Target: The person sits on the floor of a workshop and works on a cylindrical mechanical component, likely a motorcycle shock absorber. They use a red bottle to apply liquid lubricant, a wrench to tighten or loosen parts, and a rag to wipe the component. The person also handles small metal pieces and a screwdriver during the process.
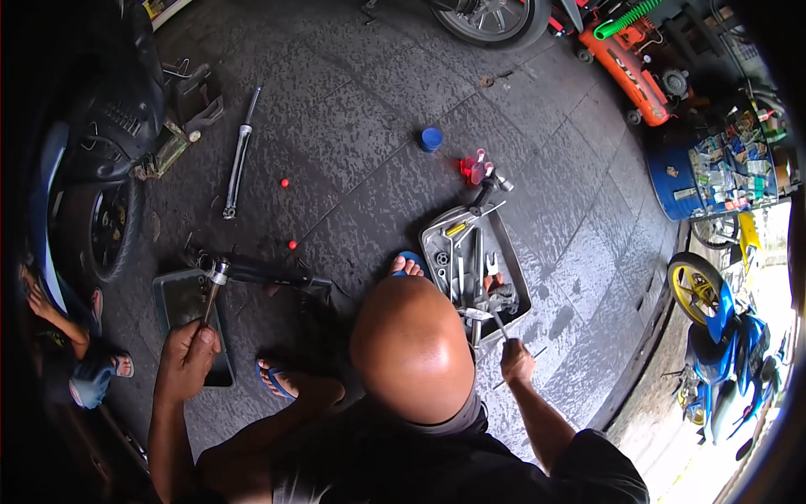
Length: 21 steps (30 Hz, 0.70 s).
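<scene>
My left hand (186,363) is closed round a shiny metal tube (213,298), which points up and away over a shallow dark tray (159,299). Just past the tube's far end is a black cylindrical part (281,275); whether the two are joined I cannot tell. My right hand (517,363) grips a T-handle wrench (497,322), its crossbar at my fist and its shaft reaching over a grey tool tray (522,277). Spanners (461,277), a yellow-handled screwdriver (457,228) and other metal tools lie in that tray. My bent knee rises between both hands.
A silver fork leg (240,164), two red balls (285,182), a blue round container (431,139) and a red bottle (475,170) are on the wet floor. Motorcycles, an orange compressor (625,76) and a blue drum (672,181) stand around. Another person's hand (38,301) shows far left.
</scene>
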Motion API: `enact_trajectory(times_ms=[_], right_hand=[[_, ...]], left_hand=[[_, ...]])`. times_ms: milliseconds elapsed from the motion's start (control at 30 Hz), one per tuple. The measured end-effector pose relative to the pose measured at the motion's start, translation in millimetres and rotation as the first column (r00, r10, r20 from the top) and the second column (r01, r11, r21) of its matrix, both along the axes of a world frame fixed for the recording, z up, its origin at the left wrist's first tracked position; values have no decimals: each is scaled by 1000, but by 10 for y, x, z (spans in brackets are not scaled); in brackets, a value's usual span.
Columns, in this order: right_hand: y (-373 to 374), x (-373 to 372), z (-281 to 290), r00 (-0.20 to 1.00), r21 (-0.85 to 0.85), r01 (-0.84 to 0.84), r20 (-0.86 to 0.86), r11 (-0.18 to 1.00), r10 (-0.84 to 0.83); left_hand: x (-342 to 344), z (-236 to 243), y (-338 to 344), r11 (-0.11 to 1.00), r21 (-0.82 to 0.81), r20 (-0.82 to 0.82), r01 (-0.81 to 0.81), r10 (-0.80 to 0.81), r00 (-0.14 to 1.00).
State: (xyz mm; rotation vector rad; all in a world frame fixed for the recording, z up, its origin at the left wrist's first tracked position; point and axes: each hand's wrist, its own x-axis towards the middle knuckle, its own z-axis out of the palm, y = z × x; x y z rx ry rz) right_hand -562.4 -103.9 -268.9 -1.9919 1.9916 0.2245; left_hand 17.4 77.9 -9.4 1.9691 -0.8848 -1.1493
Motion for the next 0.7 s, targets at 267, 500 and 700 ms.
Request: enact_trajectory(times_ms=[267,500,700], right_hand=[[-1234,-128,-1244,883,-289,154,470,945,0],[-1679,2834,2569,274,-327,-443,837,835,473],[-726,4390,3335,197,-237,-934,282,267,939]], left_hand=[[24,61,-178,974,-50,222,219,-203,954],[-98,174,-119,963,-30,277,267,-249,928],[-164,169,-245,921,-64,481,384,-309,820]])
